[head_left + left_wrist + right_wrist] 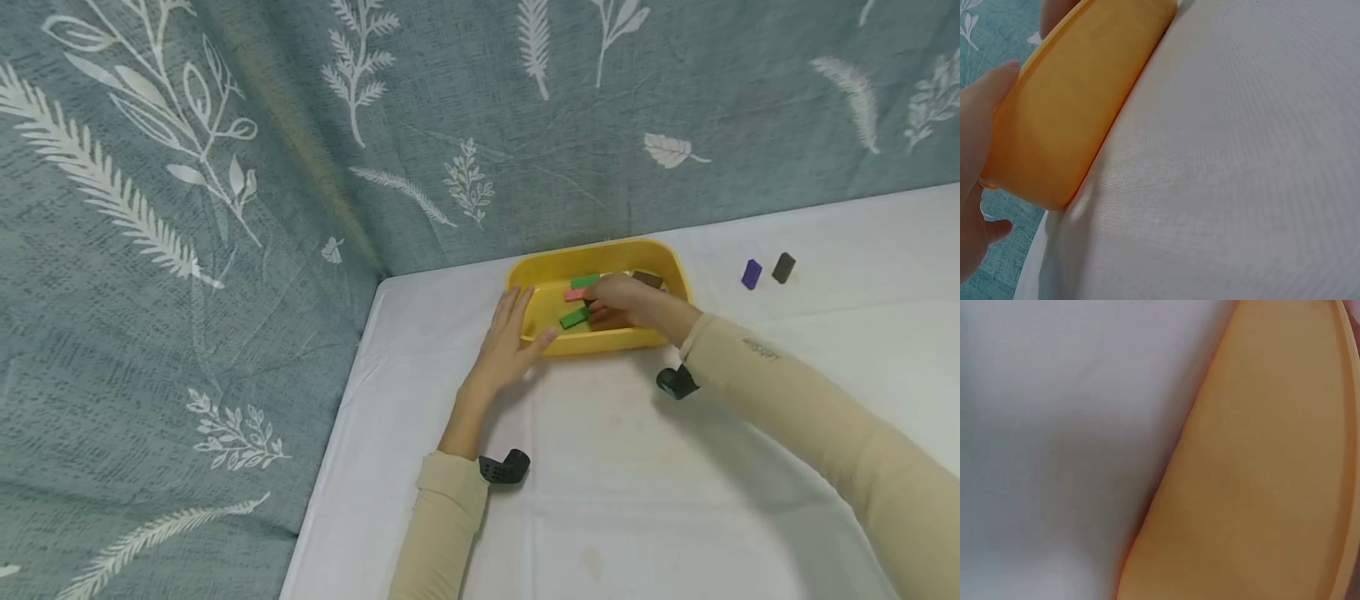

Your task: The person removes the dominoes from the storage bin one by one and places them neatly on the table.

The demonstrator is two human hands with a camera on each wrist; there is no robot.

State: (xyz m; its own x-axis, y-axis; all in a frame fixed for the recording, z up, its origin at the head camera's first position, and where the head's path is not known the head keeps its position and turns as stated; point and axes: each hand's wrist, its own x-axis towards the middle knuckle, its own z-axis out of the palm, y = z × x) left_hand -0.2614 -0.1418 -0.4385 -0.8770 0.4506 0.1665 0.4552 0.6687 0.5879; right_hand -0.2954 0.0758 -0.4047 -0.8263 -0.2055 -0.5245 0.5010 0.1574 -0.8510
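Observation:
A yellow plastic tray (607, 340) with rounded corners stands on the white cloth, with small coloured blocks inside. My left hand (504, 346) rests at its left end, fingers spread along the end rim and the thumb by the near rim. The left wrist view shows the thumb touching the rim. My right hand (626, 298) reaches into the tray, fingers bent down among the blocks. By its fingertips lie a green block (574, 317), a pink block (575, 294) and a dark piece; whether it pinches one is hidden. A brown block (609, 320) lies under the hand.
Right of the tray, a purple block (752, 274) and a dark brown block (783, 267) lie on the white cloth (600, 467). Behind and to the left hangs a grey-green curtain (480, 125) with white leaf prints. Another green block (585, 282) lies toward the tray's back.

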